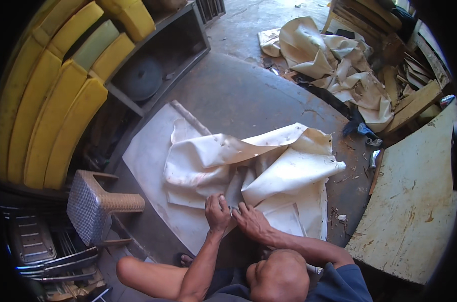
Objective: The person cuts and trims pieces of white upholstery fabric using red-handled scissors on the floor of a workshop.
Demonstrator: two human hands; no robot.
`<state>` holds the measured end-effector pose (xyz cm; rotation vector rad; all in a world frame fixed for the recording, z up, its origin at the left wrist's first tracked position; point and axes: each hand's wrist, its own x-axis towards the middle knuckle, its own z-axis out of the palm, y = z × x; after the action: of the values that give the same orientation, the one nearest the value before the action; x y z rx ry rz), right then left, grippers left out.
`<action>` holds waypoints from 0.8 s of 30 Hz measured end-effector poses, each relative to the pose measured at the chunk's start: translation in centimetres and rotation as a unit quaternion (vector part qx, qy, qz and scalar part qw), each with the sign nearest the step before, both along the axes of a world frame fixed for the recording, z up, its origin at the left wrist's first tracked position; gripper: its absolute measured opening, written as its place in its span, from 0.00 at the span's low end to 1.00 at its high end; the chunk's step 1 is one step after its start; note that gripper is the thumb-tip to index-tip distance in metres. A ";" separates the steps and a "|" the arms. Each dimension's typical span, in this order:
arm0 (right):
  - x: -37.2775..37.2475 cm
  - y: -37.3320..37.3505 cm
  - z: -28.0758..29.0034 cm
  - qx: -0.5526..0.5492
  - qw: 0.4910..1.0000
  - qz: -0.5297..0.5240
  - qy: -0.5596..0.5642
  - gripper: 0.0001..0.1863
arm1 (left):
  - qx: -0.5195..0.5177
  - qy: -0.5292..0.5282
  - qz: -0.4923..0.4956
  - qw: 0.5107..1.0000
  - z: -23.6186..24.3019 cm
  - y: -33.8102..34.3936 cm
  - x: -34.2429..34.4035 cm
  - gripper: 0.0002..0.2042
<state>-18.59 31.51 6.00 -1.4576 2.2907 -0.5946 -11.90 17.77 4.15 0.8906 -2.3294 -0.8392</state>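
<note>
Bent knee (278,278) up closest, with the cream sheet (284,173) bunched on the floor (223,95) just beyond. Left hand (218,211) and right hand (252,222) meet, grips looking clamped on its near edge, probably to steady that small spot between them

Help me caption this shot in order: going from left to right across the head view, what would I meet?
Stool → left hand → right hand → worn board.
</note>
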 end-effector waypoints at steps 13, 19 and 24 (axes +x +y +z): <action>-7.8 0.1 15.4 -0.097 0.995 -0.007 -0.007 0.12 | -0.272 0.124 -0.061 0.952 5.2 -7.8 -11.6 0.16; -4.7 19.2 21.9 -0.001 0.962 -0.271 -0.007 0.04 | -0.612 -0.299 0.048 0.730 13.0 -37.0 -9.3 0.11; 0.1 32.4 11.2 0.066 0.883 -0.414 0.213 0.18 | -0.487 -0.278 0.149 0.815 21.2 -43.5 -8.5 0.25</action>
<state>-18.53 63.91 17.23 -0.5014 3.2202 -0.3179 -20.41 -25.77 25.32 1.0131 -2.4672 0.8346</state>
